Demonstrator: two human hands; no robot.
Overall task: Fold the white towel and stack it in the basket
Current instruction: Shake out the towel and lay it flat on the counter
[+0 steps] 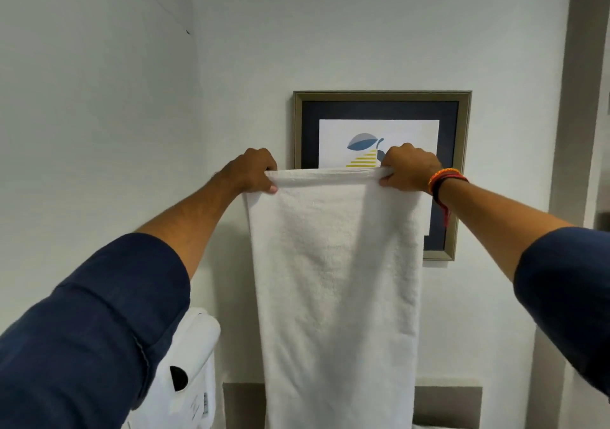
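The white towel (336, 280) hangs straight down in front of me, stretched flat between both raised hands, its lower end running out of the bottom of the view. My left hand (254, 171) pinches the top left corner. My right hand (409, 171), with orange and black bands at the wrist, pinches the top right corner. Both arms wear dark blue sleeves. No basket is in view.
A framed picture (462, 177) hangs on the white wall behind the towel. At the lower left is a white appliance-like object (194, 362) with a label. A grey panel (445, 405) runs along the bottom, and a grey door frame (574, 98) stands at the right.
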